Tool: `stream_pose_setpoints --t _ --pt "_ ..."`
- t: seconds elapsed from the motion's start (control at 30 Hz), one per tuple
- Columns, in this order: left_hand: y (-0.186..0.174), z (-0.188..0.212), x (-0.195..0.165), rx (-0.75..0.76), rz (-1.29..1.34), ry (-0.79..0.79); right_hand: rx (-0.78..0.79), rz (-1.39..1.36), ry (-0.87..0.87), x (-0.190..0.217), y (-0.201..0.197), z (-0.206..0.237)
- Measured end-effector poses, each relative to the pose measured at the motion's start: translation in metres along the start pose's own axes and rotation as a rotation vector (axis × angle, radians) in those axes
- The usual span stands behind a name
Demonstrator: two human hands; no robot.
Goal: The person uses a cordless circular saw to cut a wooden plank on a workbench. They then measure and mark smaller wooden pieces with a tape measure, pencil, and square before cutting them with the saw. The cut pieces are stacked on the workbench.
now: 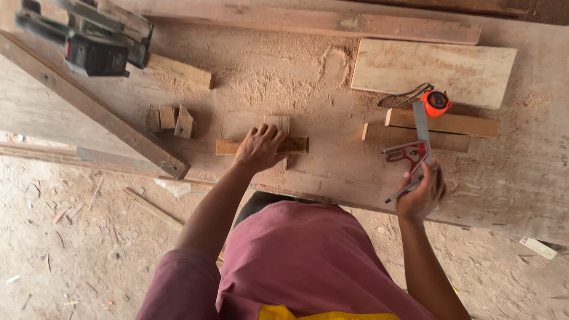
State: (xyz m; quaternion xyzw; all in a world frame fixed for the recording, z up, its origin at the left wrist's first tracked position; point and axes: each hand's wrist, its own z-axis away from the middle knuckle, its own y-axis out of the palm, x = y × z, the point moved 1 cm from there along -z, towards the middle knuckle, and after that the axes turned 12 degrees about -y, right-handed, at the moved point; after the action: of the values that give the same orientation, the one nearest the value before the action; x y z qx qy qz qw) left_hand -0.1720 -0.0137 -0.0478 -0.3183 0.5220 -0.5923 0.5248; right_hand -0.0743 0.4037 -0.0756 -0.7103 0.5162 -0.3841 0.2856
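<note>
Strip: a short wood piece near the bench's near edge, about midway along it, with its long axis parallel to that edge. The left hand lies on its left half, fingers curled over the far side and pressing it down; 1 end sticks out to the right of the knuckles.

The right hand is well apart to the right, at the near edge, fingers closed round a square with a red head. Its steel blade points toward the far edge, crosswise to the strip, so the strip lies to the left of the square.

Just past the blade sit 2 battens and an orange tape. A saw is at the far left corner.
</note>
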Motion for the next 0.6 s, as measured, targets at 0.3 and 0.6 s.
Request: stream_pose_setpoints --t 0.3,0.6 --pt "0.014 0.021 0.004 -0.198 0.109 -0.038 0.325 -0.09 -0.158 0.059 0.006 0.007" --pt "0.018 0.022 0.007 -0.174 0.106 -0.066 0.36 0.05 -0.211 0.054 0.003 0.004"
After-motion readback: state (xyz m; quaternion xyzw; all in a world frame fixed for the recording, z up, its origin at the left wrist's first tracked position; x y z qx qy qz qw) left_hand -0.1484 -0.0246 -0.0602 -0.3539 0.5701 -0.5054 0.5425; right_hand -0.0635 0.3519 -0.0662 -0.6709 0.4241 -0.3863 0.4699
